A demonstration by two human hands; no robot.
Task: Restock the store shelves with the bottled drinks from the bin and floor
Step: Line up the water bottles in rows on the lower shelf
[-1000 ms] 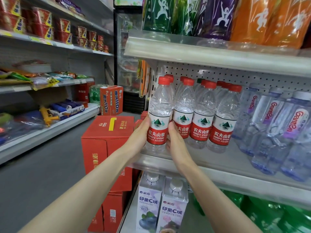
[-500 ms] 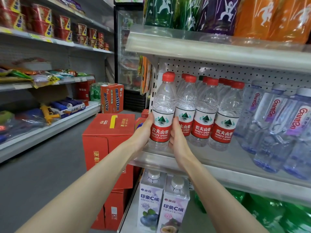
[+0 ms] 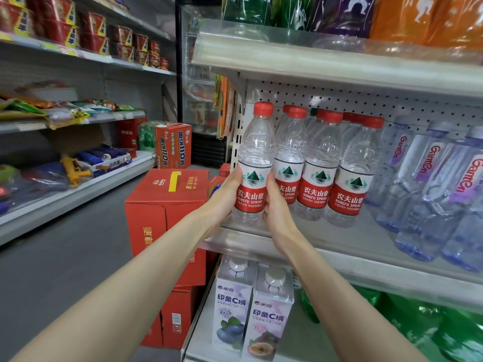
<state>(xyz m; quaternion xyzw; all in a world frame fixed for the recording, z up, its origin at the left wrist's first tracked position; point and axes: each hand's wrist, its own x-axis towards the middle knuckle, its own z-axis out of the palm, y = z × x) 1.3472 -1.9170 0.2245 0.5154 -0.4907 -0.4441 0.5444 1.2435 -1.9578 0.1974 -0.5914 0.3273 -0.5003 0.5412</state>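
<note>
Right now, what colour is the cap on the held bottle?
The cap is red; head view.

Head-worn view, forward-down, near shelf (image 3: pixel 366 273)

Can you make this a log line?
left hand: grips clear red-capped plastic water bottle | right hand: grips it | bottle: at grey metal shelf front

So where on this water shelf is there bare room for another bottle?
Bare shelf runs along the front, between the red-cap bottles and the lip, up to the Ganten bottles. Crowded behind the red caps; the gripped bottle fills the left end.
</note>
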